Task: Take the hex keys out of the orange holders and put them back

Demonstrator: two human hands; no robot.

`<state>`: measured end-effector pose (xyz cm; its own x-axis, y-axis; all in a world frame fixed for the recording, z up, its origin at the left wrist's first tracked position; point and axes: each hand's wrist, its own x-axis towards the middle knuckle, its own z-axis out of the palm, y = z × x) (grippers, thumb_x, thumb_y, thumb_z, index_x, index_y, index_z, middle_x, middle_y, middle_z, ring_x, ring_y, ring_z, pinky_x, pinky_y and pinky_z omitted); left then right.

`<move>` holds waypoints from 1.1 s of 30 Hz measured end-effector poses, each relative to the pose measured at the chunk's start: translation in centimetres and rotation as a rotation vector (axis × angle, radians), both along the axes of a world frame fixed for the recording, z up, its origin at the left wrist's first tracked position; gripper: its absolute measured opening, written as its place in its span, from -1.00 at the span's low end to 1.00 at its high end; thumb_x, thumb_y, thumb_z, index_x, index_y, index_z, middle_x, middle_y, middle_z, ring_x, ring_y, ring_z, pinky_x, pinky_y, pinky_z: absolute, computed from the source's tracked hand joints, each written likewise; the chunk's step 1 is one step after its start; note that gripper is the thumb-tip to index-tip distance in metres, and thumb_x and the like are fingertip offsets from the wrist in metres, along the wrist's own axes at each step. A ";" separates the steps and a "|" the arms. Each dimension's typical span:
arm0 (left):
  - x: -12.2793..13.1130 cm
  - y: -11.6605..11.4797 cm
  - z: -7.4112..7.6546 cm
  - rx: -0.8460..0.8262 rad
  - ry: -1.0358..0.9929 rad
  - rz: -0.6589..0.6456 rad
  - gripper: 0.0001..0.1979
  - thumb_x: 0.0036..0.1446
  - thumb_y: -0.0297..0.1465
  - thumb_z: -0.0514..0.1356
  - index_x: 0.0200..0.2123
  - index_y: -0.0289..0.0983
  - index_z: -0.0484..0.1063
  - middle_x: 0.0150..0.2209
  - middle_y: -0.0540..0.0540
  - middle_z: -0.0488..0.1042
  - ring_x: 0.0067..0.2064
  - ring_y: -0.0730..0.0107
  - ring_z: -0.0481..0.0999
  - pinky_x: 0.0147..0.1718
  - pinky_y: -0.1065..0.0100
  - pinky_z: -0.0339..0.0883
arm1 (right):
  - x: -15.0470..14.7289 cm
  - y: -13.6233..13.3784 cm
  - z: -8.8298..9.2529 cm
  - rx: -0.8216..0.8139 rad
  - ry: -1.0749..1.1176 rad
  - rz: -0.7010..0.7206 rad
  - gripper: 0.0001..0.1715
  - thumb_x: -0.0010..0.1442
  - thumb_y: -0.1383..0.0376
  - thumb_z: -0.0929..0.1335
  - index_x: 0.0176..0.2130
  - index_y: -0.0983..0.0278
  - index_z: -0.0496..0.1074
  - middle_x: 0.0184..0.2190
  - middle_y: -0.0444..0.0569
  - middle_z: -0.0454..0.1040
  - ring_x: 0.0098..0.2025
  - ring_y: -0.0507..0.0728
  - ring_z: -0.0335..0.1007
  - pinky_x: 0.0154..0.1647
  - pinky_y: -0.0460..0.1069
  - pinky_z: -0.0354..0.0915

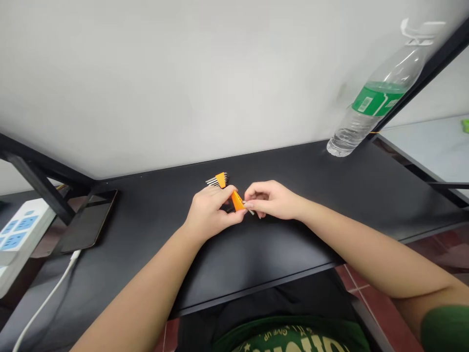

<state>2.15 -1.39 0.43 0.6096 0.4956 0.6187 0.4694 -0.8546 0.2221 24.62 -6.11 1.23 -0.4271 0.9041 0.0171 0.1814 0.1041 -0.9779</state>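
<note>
An orange holder (238,201) is pinched between the thumb and fingers of my left hand (212,210), just above the black table. My right hand (273,199) is at the holder's right side, its thumb and fingertips closed on a thin metal key (251,211) beside the orange plastic. How far the key sits in the holder cannot be made out. Just beyond my left hand, a second orange holder (221,180) lies on the table with several metal hex keys in it.
The black table (289,259) meets a pale wall. A clear bottle with a green label (379,100) stands at the back right. At the left lie a phone (90,222) with a white cable (47,300) and a power strip (22,227). Black frame bars flank both sides.
</note>
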 end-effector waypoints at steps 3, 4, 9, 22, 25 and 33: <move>-0.1 0.0 0.1 -0.044 0.025 0.024 -0.83 0.03 -0.24 0.31 -0.34 -0.19 0.50 -0.50 0.06 0.53 -0.44 0.40 0.52 -0.30 0.34 0.40 | 0.1 -0.5 0.7 0.380 -0.218 -0.054 -0.74 0.24 0.13 0.48 -0.23 0.27 0.51 -0.39 -0.10 0.52 -0.44 0.01 0.38 -0.39 -0.08 0.33; 0.0 0.0 0.1 -0.050 0.023 0.025 -0.83 0.02 -0.25 0.31 -0.34 -0.19 0.50 -0.50 0.06 0.53 -0.44 0.40 0.51 -0.30 0.34 0.40 | 0.2 -0.6 0.8 0.487 -0.283 -0.034 -0.77 0.27 0.16 0.46 -0.22 0.28 0.52 -0.38 -0.09 0.53 -0.43 0.02 0.38 -0.36 -0.07 0.34; 0.1 -0.1 0.2 -0.088 0.028 0.026 -0.85 -0.01 -0.26 0.31 -0.39 -0.19 0.50 -0.54 0.08 0.50 -0.46 0.43 0.48 -0.35 0.36 0.37 | 0.7 -0.6 0.8 0.734 -0.530 0.068 -0.72 0.44 0.21 0.31 -0.04 0.28 0.56 -0.20 0.03 0.62 -0.23 0.11 0.52 -0.20 -0.01 0.36; -0.4 0.4 -0.4 -0.086 0.152 0.079 -0.71 0.11 -0.16 0.29 -0.16 -0.19 0.52 -0.42 0.01 0.55 -0.39 0.35 0.53 -0.29 0.31 0.38 | 5.0 1.5 0.9 0.582 -0.938 0.032 -0.82 0.31 0.37 0.38 -0.18 0.28 0.62 -0.17 0.10 0.52 -0.11 0.21 0.40 -0.05 0.07 0.27; -0.3 0.3 -0.1 -0.106 0.249 0.090 -0.74 0.11 -0.16 0.28 -0.20 -0.18 0.49 -0.45 0.02 0.52 -0.38 0.32 0.51 -0.29 0.30 0.34 | 4.2 1.5 0.4 0.586 -0.956 0.045 -0.81 0.32 0.35 0.37 -0.16 0.26 0.63 -0.15 0.08 0.51 -0.11 0.21 0.38 -0.04 0.08 0.25; 0.1 -0.1 0.7 -0.124 0.461 0.098 -0.77 0.09 -0.17 0.28 -0.42 -0.19 0.38 -0.50 -0.02 0.44 -0.42 0.27 0.45 -0.36 0.26 0.25 | 3.2 1.4 -0.1 0.588 -1.029 0.021 -0.84 0.34 0.34 0.35 -0.19 0.26 0.57 -0.16 0.05 0.51 -0.10 0.19 0.36 -0.11 0.06 0.16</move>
